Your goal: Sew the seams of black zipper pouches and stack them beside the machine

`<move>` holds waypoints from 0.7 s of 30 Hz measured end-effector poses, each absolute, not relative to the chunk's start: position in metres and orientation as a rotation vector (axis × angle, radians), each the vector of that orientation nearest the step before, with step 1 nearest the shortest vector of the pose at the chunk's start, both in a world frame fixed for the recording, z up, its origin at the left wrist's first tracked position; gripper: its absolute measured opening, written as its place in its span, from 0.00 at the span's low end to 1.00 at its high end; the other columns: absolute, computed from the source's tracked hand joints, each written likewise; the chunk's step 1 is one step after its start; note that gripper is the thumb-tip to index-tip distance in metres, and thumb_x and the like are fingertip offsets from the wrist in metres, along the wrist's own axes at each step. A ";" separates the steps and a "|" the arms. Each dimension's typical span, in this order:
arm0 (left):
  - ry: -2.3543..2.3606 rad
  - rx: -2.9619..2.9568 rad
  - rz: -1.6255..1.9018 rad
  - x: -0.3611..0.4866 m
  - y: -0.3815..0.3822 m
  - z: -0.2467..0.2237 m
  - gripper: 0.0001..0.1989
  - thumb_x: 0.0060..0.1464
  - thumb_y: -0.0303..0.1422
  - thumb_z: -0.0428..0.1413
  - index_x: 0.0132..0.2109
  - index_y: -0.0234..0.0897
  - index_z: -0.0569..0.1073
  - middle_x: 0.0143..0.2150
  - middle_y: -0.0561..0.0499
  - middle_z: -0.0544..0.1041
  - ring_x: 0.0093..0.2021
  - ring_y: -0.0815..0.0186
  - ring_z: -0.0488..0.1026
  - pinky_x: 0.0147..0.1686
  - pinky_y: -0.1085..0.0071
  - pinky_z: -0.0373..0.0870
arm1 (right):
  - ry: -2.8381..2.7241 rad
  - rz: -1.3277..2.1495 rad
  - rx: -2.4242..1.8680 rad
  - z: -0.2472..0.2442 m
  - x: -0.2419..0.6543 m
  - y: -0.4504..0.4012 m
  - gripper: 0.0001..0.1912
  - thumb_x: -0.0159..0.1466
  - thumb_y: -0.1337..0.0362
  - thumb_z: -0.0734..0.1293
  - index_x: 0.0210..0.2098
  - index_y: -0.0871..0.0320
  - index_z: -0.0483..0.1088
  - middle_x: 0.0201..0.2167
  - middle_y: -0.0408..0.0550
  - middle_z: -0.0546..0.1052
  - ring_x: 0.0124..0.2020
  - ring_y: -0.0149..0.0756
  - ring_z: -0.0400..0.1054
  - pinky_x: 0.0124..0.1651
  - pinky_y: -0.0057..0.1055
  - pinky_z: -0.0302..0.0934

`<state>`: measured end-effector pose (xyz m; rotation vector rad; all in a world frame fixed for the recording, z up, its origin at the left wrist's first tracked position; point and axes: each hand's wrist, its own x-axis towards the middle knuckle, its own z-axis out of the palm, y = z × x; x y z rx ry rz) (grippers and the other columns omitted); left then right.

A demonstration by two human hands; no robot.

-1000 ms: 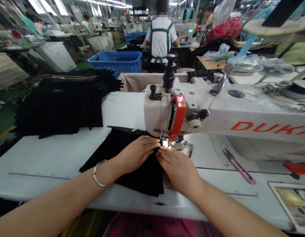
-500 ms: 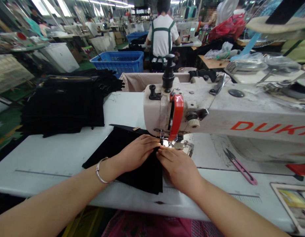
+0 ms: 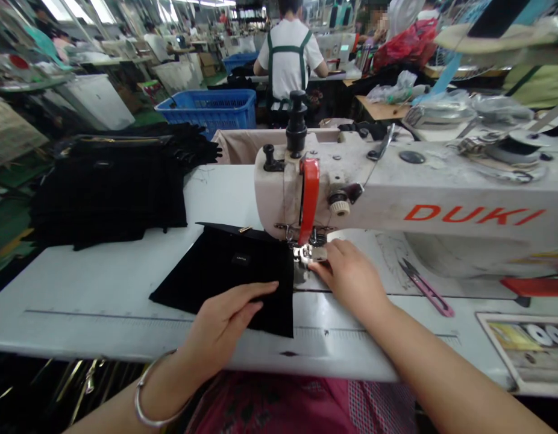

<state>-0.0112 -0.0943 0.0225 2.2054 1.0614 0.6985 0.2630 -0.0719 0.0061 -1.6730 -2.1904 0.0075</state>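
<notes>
Two bare hands are at a white sewing table (image 3: 102, 283), its surface smooth and marked with ruler lines along the near side. The left hand (image 3: 225, 319), a silver bangle (image 3: 146, 404) at its wrist, rests on a black fabric piece (image 3: 256, 265), fingers extended and loose, gripping nothing. That piece lies flat on the table left of the needle area, its right edge beside the presser foot, with a small label and a gold-coloured zipper pull showing. The right hand (image 3: 355, 274) is bent at a small metal fitting (image 3: 319, 254) beside the foot, thumb and fingertips touching it; whether they pinch it, I cannot tell. Above stands the pale sewing machine (image 3: 369, 193), lettered DUKI, with a red guard (image 3: 310, 199). Pink-handled snips (image 3: 427, 288) lie on the right, and a stack of black pieces (image 3: 111, 187) sits at the far left. Beyond, the room is crowded: a blue basket (image 3: 206, 110), a person in a white top (image 3: 290, 57) with green straps, a red bag (image 3: 405, 45), more workstations, a green floor and strip lights overhead
</notes>
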 end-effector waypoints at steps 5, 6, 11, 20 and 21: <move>1.094 2.165 0.835 -0.012 -0.096 0.024 0.17 0.67 0.27 0.49 0.59 0.45 0.71 0.57 0.55 0.76 0.57 0.68 0.73 0.60 0.71 0.70 | -2.249 0.206 -1.449 0.012 0.245 -0.099 0.07 0.67 0.62 0.68 0.34 0.59 0.72 0.37 0.50 0.71 0.41 0.44 0.64 0.44 0.40 0.62; 1.060 2.187 0.821 -0.012 -0.097 0.024 0.17 0.67 0.26 0.49 0.59 0.44 0.71 0.58 0.54 0.75 0.58 0.68 0.72 0.60 0.70 0.69 | -2.238 0.325 -1.361 0.014 0.243 -0.113 0.08 0.67 0.60 0.69 0.35 0.58 0.73 0.38 0.50 0.71 0.41 0.44 0.64 0.45 0.40 0.61; 0.981 2.233 0.797 -0.011 -0.100 0.020 0.19 0.66 0.24 0.47 0.59 0.43 0.70 0.59 0.53 0.74 0.59 0.69 0.70 0.61 0.71 0.67 | -1.998 0.569 -1.254 0.004 0.229 -0.164 0.15 0.64 0.63 0.72 0.50 0.55 0.72 0.41 0.49 0.71 0.41 0.42 0.64 0.42 0.39 0.60; 1.134 2.198 0.855 -0.010 -0.098 0.021 0.16 0.67 0.28 0.48 0.57 0.45 0.72 0.56 0.55 0.76 0.57 0.68 0.72 0.60 0.71 0.68 | -2.037 0.437 -1.132 0.003 0.210 -0.146 0.07 0.67 0.72 0.65 0.39 0.58 0.74 0.38 0.49 0.72 0.39 0.41 0.63 0.41 0.38 0.59; 1.142 2.204 0.860 -0.010 -0.097 0.021 0.16 0.67 0.28 0.48 0.58 0.45 0.72 0.56 0.55 0.76 0.57 0.67 0.72 0.60 0.71 0.68 | -2.068 0.415 -1.099 0.006 0.210 -0.145 0.08 0.68 0.72 0.63 0.39 0.58 0.74 0.40 0.49 0.73 0.40 0.41 0.63 0.42 0.39 0.60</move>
